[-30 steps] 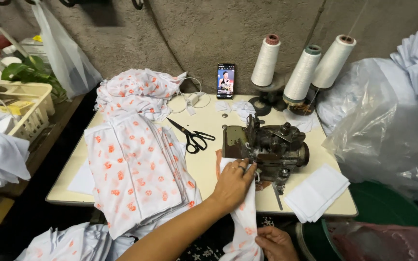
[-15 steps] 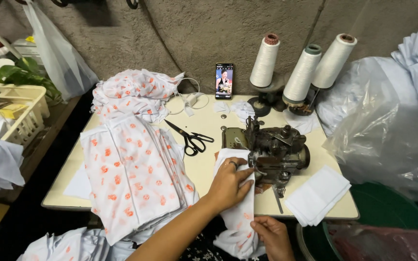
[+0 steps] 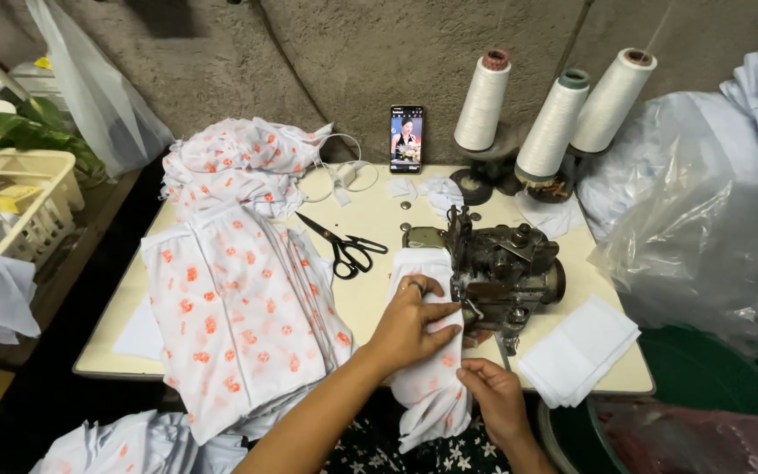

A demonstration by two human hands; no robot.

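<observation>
While left hand (image 3: 414, 323) presses flat on cloth (image 3: 432, 351) and right hand (image 3: 495, 397) pinches it below, feed evenly into sewing machine (image 3: 502, 268).

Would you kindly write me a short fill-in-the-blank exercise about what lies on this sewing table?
1. The left hand presses a fabric piece flat beside the sewing ____.
2. Behind the machine stand ____ cones of white thread.
3. The black-handled ____ lie open between the folded spotted fabric stack and the machine.
4. The right hand holds the fabric piece at the table's ____ edge.

Missing words: machine; three; scissors; front
</observation>
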